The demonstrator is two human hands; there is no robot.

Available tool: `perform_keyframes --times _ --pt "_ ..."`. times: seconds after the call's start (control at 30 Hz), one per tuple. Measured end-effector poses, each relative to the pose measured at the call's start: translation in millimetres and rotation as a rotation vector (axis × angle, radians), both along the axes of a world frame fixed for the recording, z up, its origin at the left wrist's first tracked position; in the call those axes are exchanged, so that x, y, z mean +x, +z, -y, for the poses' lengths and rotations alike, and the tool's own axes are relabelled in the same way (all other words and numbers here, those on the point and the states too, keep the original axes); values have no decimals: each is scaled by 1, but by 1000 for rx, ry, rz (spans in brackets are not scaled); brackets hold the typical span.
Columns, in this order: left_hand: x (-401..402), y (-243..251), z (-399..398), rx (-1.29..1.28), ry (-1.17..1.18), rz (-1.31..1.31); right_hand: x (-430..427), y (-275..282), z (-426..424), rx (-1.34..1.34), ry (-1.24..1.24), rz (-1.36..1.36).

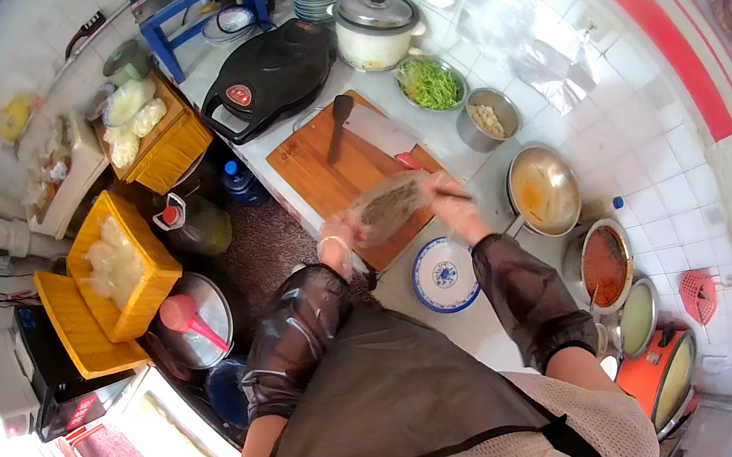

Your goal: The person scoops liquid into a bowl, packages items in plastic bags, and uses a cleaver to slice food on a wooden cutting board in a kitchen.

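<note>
Between both hands, above the near end of a wooden cutting board (304,156), a clear plastic bag (391,208) is stretched out. A dark, brownish mass shows in or through it, too blurred to name. My left hand (338,236) grips the bag's left end, and thin clear plastic wraps its wrist. At the right end, my right hand (454,204) pinches the plastic. A cleaver (375,128) with a red handle lies on the board just beyond, beside a dark spatula (340,126). Nearer me, a blue-rimmed plate (445,275) rests on the counter.
A black electric griddle (274,78) and a rice cooker (377,29) stand behind the board. Along the right are bowls of shredded greens (431,83) and peeled garlic (487,122), a pan (545,191) and a red sauce pot (605,266). Yellow crates (128,266) stand left.
</note>
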State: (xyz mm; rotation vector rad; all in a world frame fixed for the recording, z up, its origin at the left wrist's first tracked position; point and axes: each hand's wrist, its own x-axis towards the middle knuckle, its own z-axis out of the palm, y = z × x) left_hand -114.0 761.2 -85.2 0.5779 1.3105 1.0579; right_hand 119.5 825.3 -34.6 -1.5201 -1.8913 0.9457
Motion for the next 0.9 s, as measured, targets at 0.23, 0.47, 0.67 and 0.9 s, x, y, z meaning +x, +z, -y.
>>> perform_keyframes --times 0.23,0.47,0.67,0.9 --pt "17 6 -6 4 -33 -47 25 -14 3 119 -57 -87" --pt "4 -8 -6 119 -106 12 -1 -18 22 226 368 -107" --pt "-2 -6 -8 87 -73 -78 -15 -19 12 183 433 -190" --pt "1 12 -8 33 37 26 -2 -12 -7 59 63 -60"
